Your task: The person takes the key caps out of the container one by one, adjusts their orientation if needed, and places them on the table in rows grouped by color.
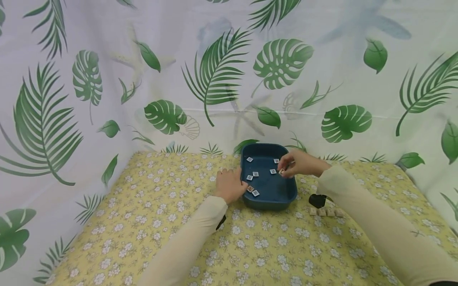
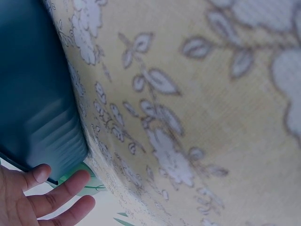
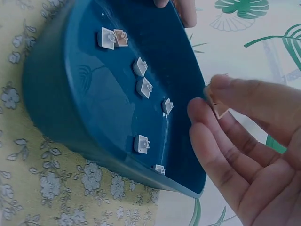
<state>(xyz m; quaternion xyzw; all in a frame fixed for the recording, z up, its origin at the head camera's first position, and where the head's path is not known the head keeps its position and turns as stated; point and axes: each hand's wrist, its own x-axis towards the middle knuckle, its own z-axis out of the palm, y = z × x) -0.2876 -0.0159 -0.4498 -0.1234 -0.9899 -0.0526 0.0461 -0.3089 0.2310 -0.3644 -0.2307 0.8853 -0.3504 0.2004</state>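
Sleeves (image 1: 379,222), tub (image 1: 270,205), flowered cloth (image 1: 150,222), leafy backdrop (image 1: 222,135)

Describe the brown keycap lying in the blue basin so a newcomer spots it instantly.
Find the blue basin on the yellow floral cloth. Inside, just beside the left hand, lies the brown keycap, close to a white keycap. Every other keycap lying there is white.
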